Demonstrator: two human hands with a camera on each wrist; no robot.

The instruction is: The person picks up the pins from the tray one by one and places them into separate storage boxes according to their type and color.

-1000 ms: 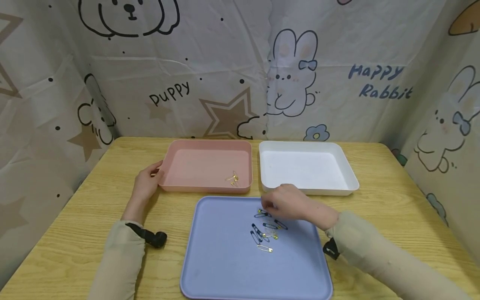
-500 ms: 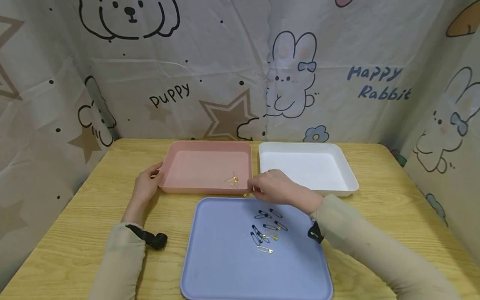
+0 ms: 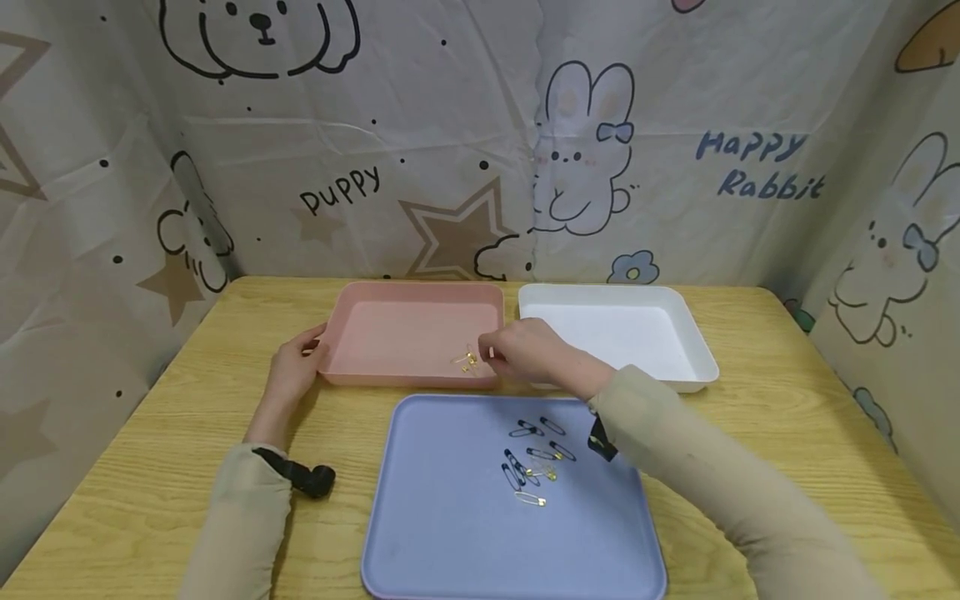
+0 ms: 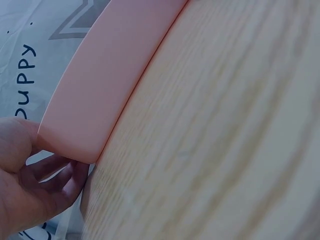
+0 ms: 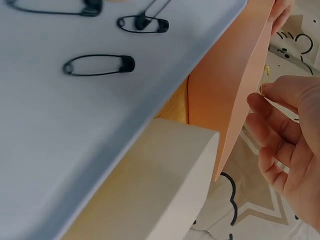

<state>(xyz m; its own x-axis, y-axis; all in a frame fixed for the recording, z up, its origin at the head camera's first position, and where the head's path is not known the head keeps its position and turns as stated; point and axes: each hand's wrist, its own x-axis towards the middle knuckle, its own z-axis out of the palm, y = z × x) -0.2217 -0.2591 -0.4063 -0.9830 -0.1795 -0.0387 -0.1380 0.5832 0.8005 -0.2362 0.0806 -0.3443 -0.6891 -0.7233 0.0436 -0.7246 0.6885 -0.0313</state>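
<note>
My left hand grips the left end of the pink tray; the left wrist view shows the thumb at its rim and fingers curled against its lower edge. Over the tray's right end, my right hand pinches a gold safety pin between thumb and forefinger, with the other fingers loosely bent. Several gold safety pins lie inside the tray near that hand. On the blue tray lie several black safety pins and a few gold ones, including a gold pin nearest the front.
A white tray stands right of the pink one, partly behind my right forearm. All three trays sit on a wooden table. A printed curtain hangs close behind and at both sides.
My right hand has moved from above the blue tray up and left to the pink tray, carrying a gold safety pin. The left hand stays where it was.
</note>
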